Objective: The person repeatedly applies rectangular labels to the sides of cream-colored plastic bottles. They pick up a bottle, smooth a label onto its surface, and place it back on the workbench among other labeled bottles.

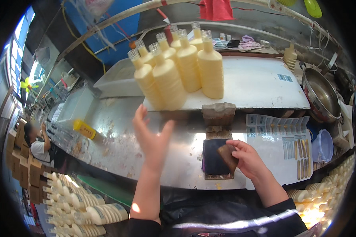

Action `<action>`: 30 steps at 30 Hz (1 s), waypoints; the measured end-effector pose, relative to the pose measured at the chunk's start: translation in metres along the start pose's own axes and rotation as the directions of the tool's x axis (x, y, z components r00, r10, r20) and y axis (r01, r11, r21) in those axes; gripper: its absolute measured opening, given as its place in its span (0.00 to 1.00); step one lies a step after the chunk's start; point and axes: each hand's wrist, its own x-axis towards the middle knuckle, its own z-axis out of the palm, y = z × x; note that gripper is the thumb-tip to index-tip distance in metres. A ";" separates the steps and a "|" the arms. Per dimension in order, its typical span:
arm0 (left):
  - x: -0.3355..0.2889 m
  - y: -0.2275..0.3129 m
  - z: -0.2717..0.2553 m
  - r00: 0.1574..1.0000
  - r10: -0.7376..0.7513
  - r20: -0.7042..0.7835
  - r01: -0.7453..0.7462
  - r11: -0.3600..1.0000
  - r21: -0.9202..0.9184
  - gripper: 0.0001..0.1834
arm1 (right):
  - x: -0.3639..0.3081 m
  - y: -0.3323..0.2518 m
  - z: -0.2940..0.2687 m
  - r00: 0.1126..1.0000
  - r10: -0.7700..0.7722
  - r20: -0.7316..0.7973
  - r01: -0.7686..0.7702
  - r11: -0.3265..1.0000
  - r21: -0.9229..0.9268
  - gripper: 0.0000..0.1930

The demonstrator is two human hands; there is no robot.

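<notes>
Head view: brown piece (pixel 227 156) pinched in right grip (pixel 247 160).

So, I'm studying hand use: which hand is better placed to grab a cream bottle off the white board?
Probably the left hand: it looks empty and spread, near the cream bottles, while the right hand holds a brown piece over the dark cloth.

Massed bottles (pixel 101 214), cartons (pixel 24 170) and a metal bench (pixel 120 152) mark a workshop.

Dark print on yellow container (pixel 84 129), illegible
</notes>
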 end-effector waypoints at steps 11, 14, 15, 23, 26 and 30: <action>0.144 0.077 0.174 0.972 0.213 0.101 -0.175 0.938 -0.299 0.33 | 0.002 -0.004 -0.040 0.999 0.029 -0.023 -0.027 0.997 0.078 0.22; 0.160 0.066 0.191 0.927 -0.003 0.376 0.153 0.916 -0.371 0.30 | 0.001 0.000 -0.037 1.000 0.029 0.000 -0.029 0.998 0.047 0.22; 0.165 0.054 0.191 0.929 0.006 0.371 0.153 0.906 -0.396 0.26 | -0.003 -0.003 -0.033 0.998 0.057 -0.014 -0.056 0.996 0.068 0.22; 0.127 0.135 0.109 0.973 0.215 0.090 -0.156 0.888 -0.432 0.15 | -0.022 -0.024 -0.050 0.987 -0.128 -0.100 0.114 0.985 -0.133 0.10; 0.108 0.148 0.088 0.978 0.166 0.130 -0.109 0.925 -0.364 0.16 | -0.018 -0.039 -0.035 0.893 -0.439 -0.096 0.308 0.755 -0.579 0.08; 0.061 0.119 0.100 0.920 -0.016 0.393 0.065 0.992 -0.112 0.12 | -0.009 -0.045 -0.002 0.876 -0.480 0.048 0.359 0.582 -0.729 0.36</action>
